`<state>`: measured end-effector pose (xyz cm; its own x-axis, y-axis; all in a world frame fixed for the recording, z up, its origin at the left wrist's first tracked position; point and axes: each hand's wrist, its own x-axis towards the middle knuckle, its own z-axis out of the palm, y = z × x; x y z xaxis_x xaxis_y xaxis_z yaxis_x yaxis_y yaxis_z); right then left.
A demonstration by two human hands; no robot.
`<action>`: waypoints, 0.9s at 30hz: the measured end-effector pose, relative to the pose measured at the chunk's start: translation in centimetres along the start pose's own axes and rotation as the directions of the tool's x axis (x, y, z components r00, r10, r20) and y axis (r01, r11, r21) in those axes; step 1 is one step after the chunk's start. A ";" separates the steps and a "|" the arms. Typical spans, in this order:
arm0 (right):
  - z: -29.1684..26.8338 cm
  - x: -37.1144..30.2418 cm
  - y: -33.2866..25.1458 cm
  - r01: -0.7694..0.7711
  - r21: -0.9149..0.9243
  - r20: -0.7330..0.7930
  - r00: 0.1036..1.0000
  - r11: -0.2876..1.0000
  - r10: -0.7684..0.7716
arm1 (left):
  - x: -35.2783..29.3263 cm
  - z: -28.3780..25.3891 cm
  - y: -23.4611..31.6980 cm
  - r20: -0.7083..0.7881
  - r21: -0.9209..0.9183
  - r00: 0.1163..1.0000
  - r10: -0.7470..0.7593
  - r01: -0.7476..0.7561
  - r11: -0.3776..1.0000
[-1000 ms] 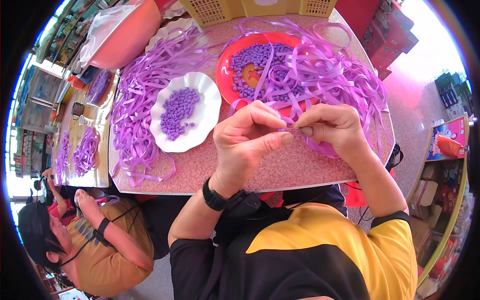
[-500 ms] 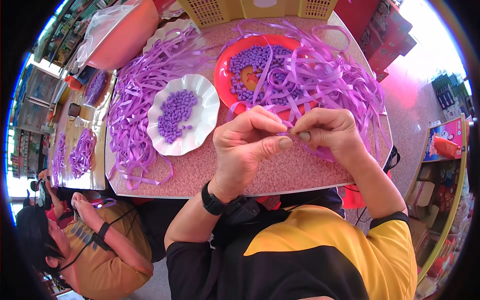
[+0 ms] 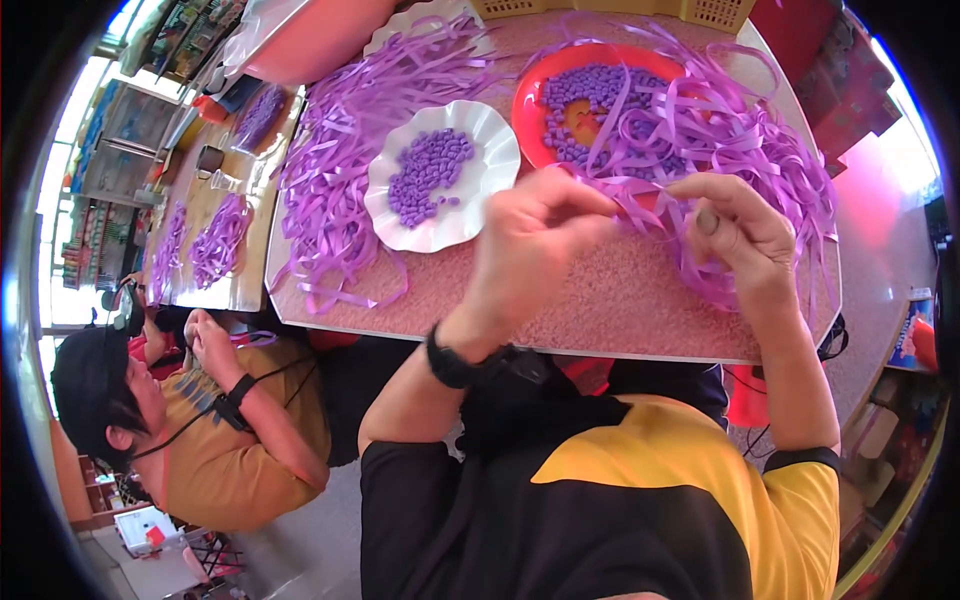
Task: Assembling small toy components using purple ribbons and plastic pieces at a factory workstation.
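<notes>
My left hand (image 3: 530, 255), with a dark band at the wrist, is smeared by motion. Its thumb and forefinger pinch what looks like a purple ribbon (image 3: 640, 188) at the near rim of the red plate (image 3: 527, 110). Across from it, my right hand (image 3: 745, 240) has its fingers curled, the forefinger pointing toward the left hand; what its fingertips hold is too small to make out. The red plate bears purple beads (image 3: 600, 88) partly covered by loose ribbons (image 3: 740, 130). Left of my hands, a white scalloped dish (image 3: 480, 215) holds more purple beads (image 3: 430, 170).
A heap of purple ribbons (image 3: 325, 180) covers the table's left side. A pink basin (image 3: 320, 40) and a yellow basket (image 3: 620, 8) stand at the far edge. To the left, another person (image 3: 240, 430) sits by a wooden table (image 3: 255, 235) with ribbon bundles.
My hands, fingertips together before, have moved apart, with the right hand drawn to the right. The whole view has shifted, so the table sits higher and farther right.
</notes>
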<state>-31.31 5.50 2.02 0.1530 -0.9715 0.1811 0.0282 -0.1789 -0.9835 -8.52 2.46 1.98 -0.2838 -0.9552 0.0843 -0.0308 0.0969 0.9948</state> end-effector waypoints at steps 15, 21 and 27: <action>0.2 -0.5 -0.3 0.045 -0.092 -0.031 0.998 0.995 -0.048 | 0.4 -10.4 -2.3 0.081 0.942 0.955 0.286 -0.167 0.291; 0.2 -0.3 0.0 0.139 -0.083 0.003 0.990 0.987 -0.139 | 0.8 -10.2 -2.8 0.061 0.912 0.942 0.331 -0.188 0.366; 0.2 -0.3 0.3 0.218 -0.147 0.038 0.976 0.965 -0.215 | 1.0 -6.4 -1.1 -0.169 0.028 0.982 -0.090 0.096 0.995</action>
<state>-31.13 5.74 1.67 0.1812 -0.9036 0.3881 -0.0846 -0.4075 -0.9093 -2.67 -0.40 1.32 -0.1142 -0.9934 0.0029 -0.0845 0.0127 0.9963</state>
